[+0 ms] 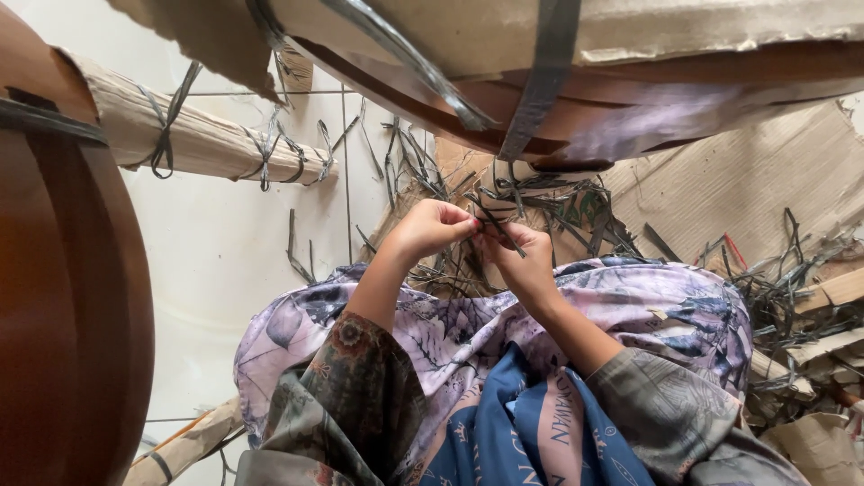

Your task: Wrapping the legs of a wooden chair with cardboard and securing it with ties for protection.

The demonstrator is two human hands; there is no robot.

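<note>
Strap (500,227): thin dark grey plastic strip, held between both hands just above the lap, below the wrapped furniture edge; its end runs slantwise across the right fingers.

Left hand (432,227): fingers curled tight, fingertips pinching the strap at the point where the hands meet.

Right hand (524,261): fingers bent and closed on the same strap, touching the left fingertips.

Strap pile (558,207): tangle of cut grey strips just beyond the hands, lying on cardboard (738,180).

Furniture piece (576,99): brown wood, curved, overhead, partly covered in torn brown paper and bound by grey bands.

Wrapped leg (207,139): paper-covered bar at left, tied with knotted grey straps, above the white tiled floor (225,252).

Brown panel (63,297): glossy wood surface at far left edge.

Second pile (783,288): more cut strips and paper scraps at right, well apart from the hands.

Clothing: lilac patterned fabric (630,306) over the knees, blue cloth (531,423) in the lap, patterned sleeves on both forearms.
</note>
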